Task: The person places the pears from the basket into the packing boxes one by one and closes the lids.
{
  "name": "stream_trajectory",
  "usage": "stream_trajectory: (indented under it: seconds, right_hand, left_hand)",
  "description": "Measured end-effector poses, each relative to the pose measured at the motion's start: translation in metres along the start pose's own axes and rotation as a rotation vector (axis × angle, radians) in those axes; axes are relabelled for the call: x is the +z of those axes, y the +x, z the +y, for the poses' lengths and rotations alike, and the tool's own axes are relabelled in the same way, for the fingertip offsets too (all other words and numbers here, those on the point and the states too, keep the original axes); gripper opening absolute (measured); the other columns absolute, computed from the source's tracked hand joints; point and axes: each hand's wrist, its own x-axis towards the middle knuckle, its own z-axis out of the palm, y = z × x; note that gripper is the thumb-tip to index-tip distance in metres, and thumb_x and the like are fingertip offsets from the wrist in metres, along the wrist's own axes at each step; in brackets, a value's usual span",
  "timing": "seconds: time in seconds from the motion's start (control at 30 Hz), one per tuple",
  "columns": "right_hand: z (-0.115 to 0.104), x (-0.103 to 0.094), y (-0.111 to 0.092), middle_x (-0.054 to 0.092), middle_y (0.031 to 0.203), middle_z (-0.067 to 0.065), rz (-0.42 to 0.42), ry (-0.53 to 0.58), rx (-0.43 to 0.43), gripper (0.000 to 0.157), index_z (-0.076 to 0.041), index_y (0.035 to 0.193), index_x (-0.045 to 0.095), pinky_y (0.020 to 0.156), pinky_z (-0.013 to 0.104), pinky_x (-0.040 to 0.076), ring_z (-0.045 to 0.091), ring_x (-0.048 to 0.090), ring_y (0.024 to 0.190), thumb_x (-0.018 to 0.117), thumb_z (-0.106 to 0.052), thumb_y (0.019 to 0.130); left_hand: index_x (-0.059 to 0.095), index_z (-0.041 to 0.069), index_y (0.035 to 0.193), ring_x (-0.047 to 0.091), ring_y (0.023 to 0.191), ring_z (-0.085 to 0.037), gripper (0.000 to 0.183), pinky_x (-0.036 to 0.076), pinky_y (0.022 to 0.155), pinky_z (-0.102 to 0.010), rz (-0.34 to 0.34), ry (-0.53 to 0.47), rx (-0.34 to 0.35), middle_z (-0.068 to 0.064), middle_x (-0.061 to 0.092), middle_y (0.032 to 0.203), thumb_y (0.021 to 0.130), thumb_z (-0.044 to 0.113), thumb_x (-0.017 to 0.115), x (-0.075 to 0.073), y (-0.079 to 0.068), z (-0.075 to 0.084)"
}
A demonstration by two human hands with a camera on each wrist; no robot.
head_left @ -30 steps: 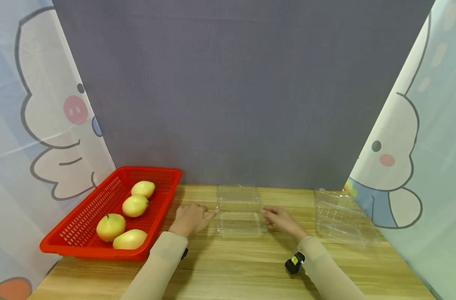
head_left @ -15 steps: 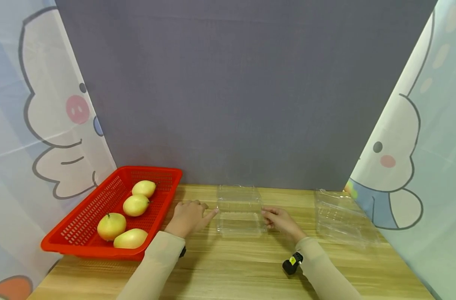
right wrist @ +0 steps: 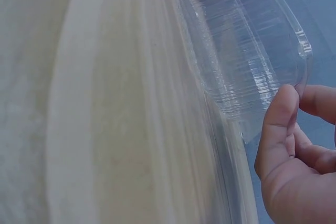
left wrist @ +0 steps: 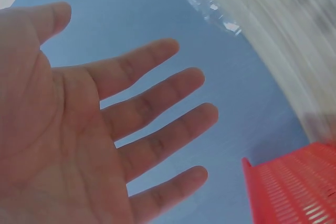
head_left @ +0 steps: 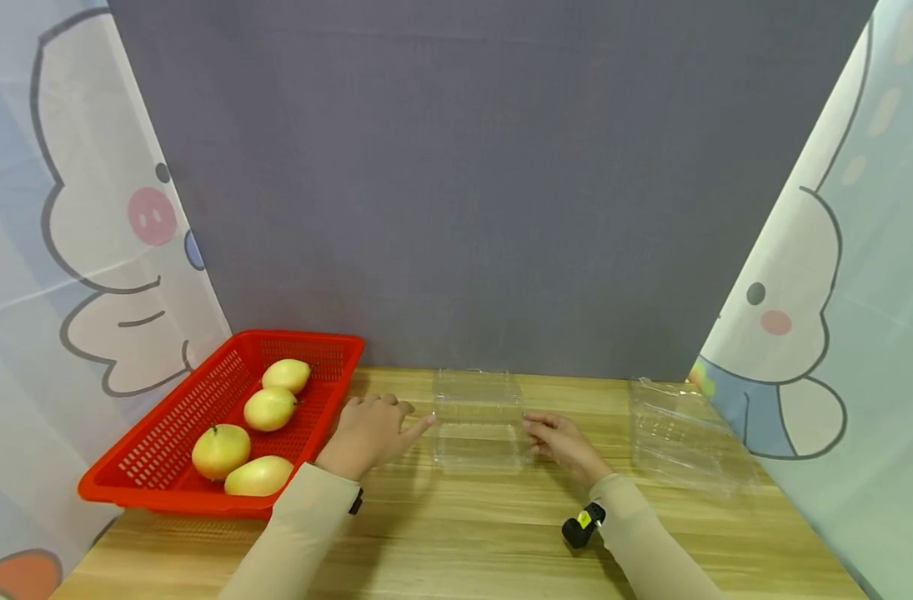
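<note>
A clear plastic clamshell box (head_left: pixel 479 446) sits with its lid raised at the middle of the wooden table. My right hand (head_left: pixel 564 442) pinches the box's right edge between thumb and fingers; the right wrist view shows the thumb (right wrist: pixel 278 116) on the clear plastic wall (right wrist: pixel 241 51). To the left of the box, my left hand (head_left: pixel 369 433) is held with fingers spread, its thumb pointing at the box's left side. In the left wrist view the palm (left wrist: pixel 68 129) faces the camera and holds nothing.
A red plastic basket (head_left: pixel 156 502) with several yellow pears (head_left: pixel 222 452) stands on the left. More clear plastic boxes (head_left: pixel 684 437) lie at the right of the table (head_left: pixel 456 542). A grey cloth backdrop (head_left: pixel 486 208) rises behind the table.
My left hand has moved slightly left and away from the box, toward the basket. The right hand keeps its hold, and the box has stayed in place.
</note>
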Motion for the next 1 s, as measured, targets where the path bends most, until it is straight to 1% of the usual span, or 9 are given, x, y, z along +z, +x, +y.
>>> stream_trajectory:
  seconds: [0.23,0.33,0.5,0.57,0.67,0.87,0.93,1.0]
  right_hand:
    - [0.000,0.000,0.000,0.056,0.099,0.011,-0.018,0.013,0.002,0.057,0.015,0.147,0.033,0.069,0.023,0.052,0.011,0.053,0.078,0.056,-0.015,0.104]
    - [0.000,0.001,0.000,0.057,0.098,0.011,-0.016,0.011,0.000,0.056,0.015,0.146,0.034,0.069,0.022,0.052,0.011,0.054,0.078,0.056,-0.014,0.104]
    - [-0.001,0.002,0.002,0.057,0.097,0.011,0.005,0.022,-0.001,0.053,0.016,0.145,0.036,0.068,0.021,0.052,0.011,0.054,0.078,0.055,-0.011,0.103]
    - [-0.001,0.002,0.002,0.057,0.097,0.011,0.012,0.025,-0.001,0.052,0.016,0.144,0.037,0.068,0.021,0.052,0.011,0.054,0.077,0.055,-0.010,0.103]
    - [-0.001,0.002,0.003,0.057,0.098,0.012,0.015,0.020,-0.002,0.052,0.016,0.144,0.037,0.068,0.022,0.052,0.012,0.054,0.078,0.055,-0.010,0.103]
    - [-0.001,0.001,0.001,0.056,0.099,0.011,0.001,0.012,-0.004,0.053,0.016,0.145,0.035,0.069,0.022,0.053,0.012,0.055,0.078,0.055,-0.011,0.104]
    - [-0.002,0.001,0.000,0.056,0.100,0.011,0.000,0.012,-0.002,0.054,0.015,0.146,0.034,0.070,0.023,0.053,0.012,0.055,0.078,0.055,-0.012,0.104]
    - [-0.003,0.001,-0.001,0.056,0.101,0.012,0.001,0.007,-0.001,0.054,0.015,0.146,0.034,0.070,0.023,0.053,0.013,0.055,0.079,0.055,-0.013,0.104]
  left_hand:
    - [0.072,0.016,0.124,0.058,0.115,-0.031,0.064,0.043,0.097,-0.056,0.044,0.009,0.011,-0.008,0.066,0.123,0.099,0.065,0.040,-0.014,-0.013,-0.001]
    - [0.071,0.015,0.126,0.058,0.115,-0.031,0.066,0.043,0.097,-0.054,0.044,0.023,0.012,-0.008,0.065,0.124,0.099,0.067,0.039,-0.022,-0.017,-0.002]
    - [0.070,0.015,0.127,0.059,0.109,-0.030,0.066,0.045,0.092,-0.051,0.039,0.062,0.024,-0.007,0.065,0.123,0.099,0.066,0.041,-0.037,-0.024,-0.005]
    - [0.070,0.014,0.126,0.060,0.107,-0.030,0.064,0.047,0.089,-0.051,0.044,0.077,0.031,-0.007,0.065,0.121,0.099,0.065,0.042,-0.042,-0.026,-0.007]
    - [0.070,0.013,0.125,0.060,0.109,-0.032,0.062,0.047,0.090,-0.053,0.052,0.082,0.033,-0.009,0.065,0.121,0.099,0.063,0.045,-0.048,-0.030,-0.012]
    - [0.071,0.009,0.121,0.061,0.107,-0.036,0.060,0.047,0.089,-0.057,0.095,0.088,0.045,-0.012,0.066,0.120,0.099,0.060,0.048,-0.058,-0.037,-0.023]
    - [0.070,0.010,0.123,0.061,0.106,-0.036,0.061,0.046,0.088,-0.058,0.095,0.097,0.041,-0.012,0.066,0.120,0.099,0.061,0.047,-0.060,-0.039,-0.027]
    - [0.070,0.010,0.122,0.062,0.102,-0.034,0.060,0.047,0.085,-0.057,0.092,0.117,0.036,-0.011,0.067,0.116,0.099,0.060,0.047,-0.063,-0.039,-0.031]
